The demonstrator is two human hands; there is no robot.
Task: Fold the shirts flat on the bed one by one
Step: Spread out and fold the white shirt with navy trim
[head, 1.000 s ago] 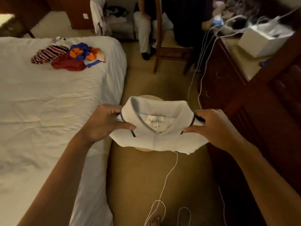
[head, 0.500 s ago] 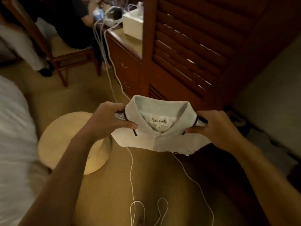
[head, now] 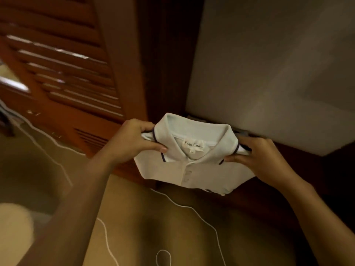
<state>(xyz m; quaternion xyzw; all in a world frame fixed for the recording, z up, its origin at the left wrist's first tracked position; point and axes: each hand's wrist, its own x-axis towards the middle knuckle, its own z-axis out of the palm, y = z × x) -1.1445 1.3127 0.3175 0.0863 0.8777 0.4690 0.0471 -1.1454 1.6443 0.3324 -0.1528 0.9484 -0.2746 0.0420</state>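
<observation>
Louvred wooden door (head: 67, 73), white cable (head: 201, 210)

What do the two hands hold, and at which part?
A folded white polo shirt: left hand and right hand each grip one side edge, beside the collar.

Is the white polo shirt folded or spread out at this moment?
Folded. The white polo shirt is a compact rectangle, collar and label on top, gripped at its sides by the left hand and right hand, off any surface.

Matt white cloth polo shirt (head: 194, 169), glossy wood louvred door (head: 63, 73), thin white cable (head: 203, 221)
</observation>
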